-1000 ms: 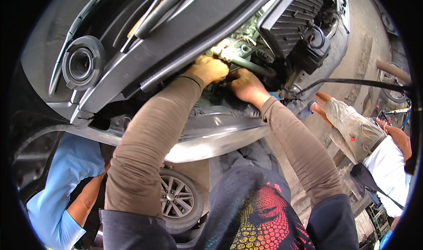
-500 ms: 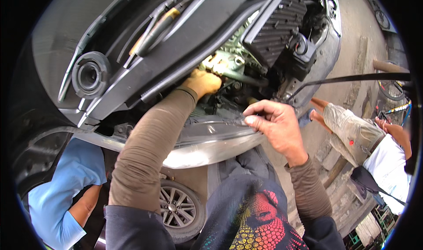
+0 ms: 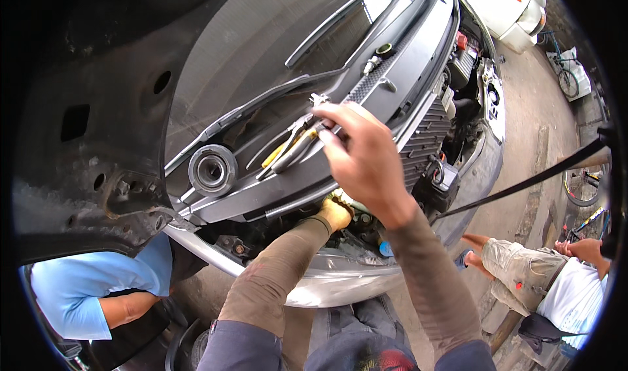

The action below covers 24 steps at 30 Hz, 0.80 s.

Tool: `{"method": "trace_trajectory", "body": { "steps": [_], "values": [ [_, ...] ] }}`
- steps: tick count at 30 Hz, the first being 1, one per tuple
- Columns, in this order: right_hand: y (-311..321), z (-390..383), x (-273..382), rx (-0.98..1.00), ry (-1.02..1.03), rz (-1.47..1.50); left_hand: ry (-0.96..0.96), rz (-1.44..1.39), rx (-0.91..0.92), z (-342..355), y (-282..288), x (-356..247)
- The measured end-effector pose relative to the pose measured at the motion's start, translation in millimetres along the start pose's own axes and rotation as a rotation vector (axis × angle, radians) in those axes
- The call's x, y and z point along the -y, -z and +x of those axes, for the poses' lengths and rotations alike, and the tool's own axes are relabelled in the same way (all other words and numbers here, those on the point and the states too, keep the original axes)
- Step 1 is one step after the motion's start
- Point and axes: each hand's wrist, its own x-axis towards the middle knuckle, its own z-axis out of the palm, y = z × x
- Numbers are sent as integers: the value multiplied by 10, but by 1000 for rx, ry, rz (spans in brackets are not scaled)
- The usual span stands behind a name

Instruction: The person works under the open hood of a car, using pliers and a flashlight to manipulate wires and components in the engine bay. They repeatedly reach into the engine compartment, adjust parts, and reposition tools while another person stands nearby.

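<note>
My left hand (image 3: 337, 212) reaches down into the engine bay beside the lit engine parts. Its fingers look curled, but whatever they grip is hidden. Above the cowl panel (image 3: 261, 192) my right hand (image 3: 366, 158) is raised, thumb and forefinger apart, its fingertips beside a small shiny metal piece (image 3: 318, 100). I see nothing held in it. Just left of those fingertips, pliers with yellow and black handles (image 3: 285, 152) lie in the cowl recess with other slim tools. A round black ring-shaped part (image 3: 212, 170) rests further left on the cowl.
The raised hood (image 3: 98, 109) fills the left. Right of my hands are a ribbed black cover (image 3: 428, 139) and a black strap (image 3: 523, 178) slanting across. A person in light blue (image 3: 98, 286) is at lower left; another, in shorts (image 3: 523, 266), stands at right.
My right hand has moved from above the front edge of the car up and left to the tools on the cowl. The view has shifted; my left hand stays in the engine bay.
</note>
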Motion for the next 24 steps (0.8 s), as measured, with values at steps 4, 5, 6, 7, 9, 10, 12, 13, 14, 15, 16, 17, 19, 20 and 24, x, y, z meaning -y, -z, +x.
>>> {"method": "trace_trajectory", "body": {
  "steps": [4,5,6,7,9,10,12,13,14,15,16,17,19,20,24],
  "values": [
    [-263,209,-249,149,55,-87,68,-97,48,93,7,19],
    [-267,165,-277,127,17,-59,12,-38,94,109,19,34],
    [-219,83,-294,43,37,33,-19,-9,119,120,28,42],
    [-175,-9,-293,-20,38,100,-41,14,141,122,41,52],
    [55,-352,-244,-18,-29,114,-52,0,144,102,57,41],
    [177,-571,-173,5,-153,202,-56,-2,144,102,74,40],
    [384,-992,-39,0,-365,232,-54,-2,141,71,84,33],
    [458,-1190,7,-2,-511,323,-56,-1,138,61,79,29],
    [536,-1389,51,-14,-659,406,-64,1,131,71,72,22],
    [605,-1565,71,-18,-718,389,-71,1,122,79,53,21],
    [659,-1718,82,-36,-785,411,-78,3,109,105,24,-16],
    [696,-1842,86,-53,-837,414,-79,0,91,129,0,-25],
    [715,-2005,101,-101,-919,505,-84,3,38,187,-58,-86],
    [715,-2041,106,-79,-905,462,-78,4,11,222,-79,-121],
    [630,-1990,166,-71,-916,487,-65,-15,-61,358,-142,-242]
  ]
}}
